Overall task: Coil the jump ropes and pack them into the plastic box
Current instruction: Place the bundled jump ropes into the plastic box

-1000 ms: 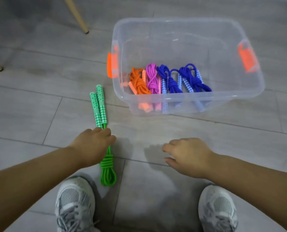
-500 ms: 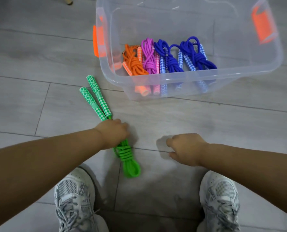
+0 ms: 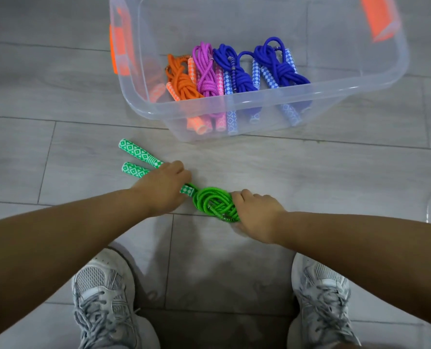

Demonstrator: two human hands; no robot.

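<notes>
One head-worn wide-angle view, tipped forward and steeply down.

Looking from above and close over the floor [image 3: 45, 84]: shoes [image 3: 103, 298] at the bottom edge, arms reaching in from both lower sides, left hand [image 3: 162, 190] and right hand [image 3: 256, 215] gripping the green jump rope [image 3: 213, 202] mid-frame, plastic box [image 3: 259, 99] cropped by the top edge.

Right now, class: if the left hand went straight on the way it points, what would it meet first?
Probably the near wall of the plastic box; the left hand, gripping the green jump rope, points that way across bare floor. Depth is uncertain.
</notes>
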